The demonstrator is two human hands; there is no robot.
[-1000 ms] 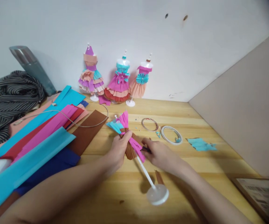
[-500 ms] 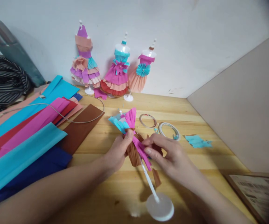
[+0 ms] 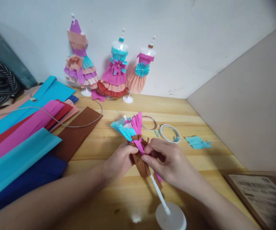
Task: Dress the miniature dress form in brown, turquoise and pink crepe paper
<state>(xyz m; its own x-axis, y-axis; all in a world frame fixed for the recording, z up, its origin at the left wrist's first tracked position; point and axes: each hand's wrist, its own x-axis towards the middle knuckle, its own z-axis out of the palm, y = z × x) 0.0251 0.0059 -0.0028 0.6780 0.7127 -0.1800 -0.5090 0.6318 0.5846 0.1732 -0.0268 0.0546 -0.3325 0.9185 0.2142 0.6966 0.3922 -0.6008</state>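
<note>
A small white dress-form stand (image 3: pixel 159 191) leans tilted over the table, its round base toward me. It wears crepe paper: a blue and pink ruffled top (image 3: pixel 126 128) and a brown skirt (image 3: pixel 140 163). My left hand (image 3: pixel 121 159) is closed around the form at its waist, thumb on the paper. My right hand (image 3: pixel 164 159) pinches a pink crepe paper strip (image 3: pixel 139 145) between thumb and forefinger, at the front of the skirt. The strip's lower end shows partly below my right hand.
Three dressed mini forms, the middle one in a pink dress (image 3: pixel 115 73), stand by the wall. Folded crepe sheets (image 3: pixel 23 156) and a thin cord (image 3: pixel 80 126) lie left. Tape rolls (image 3: pixel 170 133) and a blue scrap (image 3: pixel 197 142) lie right, with a cardboard box (image 3: pixel 252 195) nearer.
My left hand has slid slightly down on the form. My right hand has drawn the pink strip closer across the waist. The view has shifted a little to the right.
</note>
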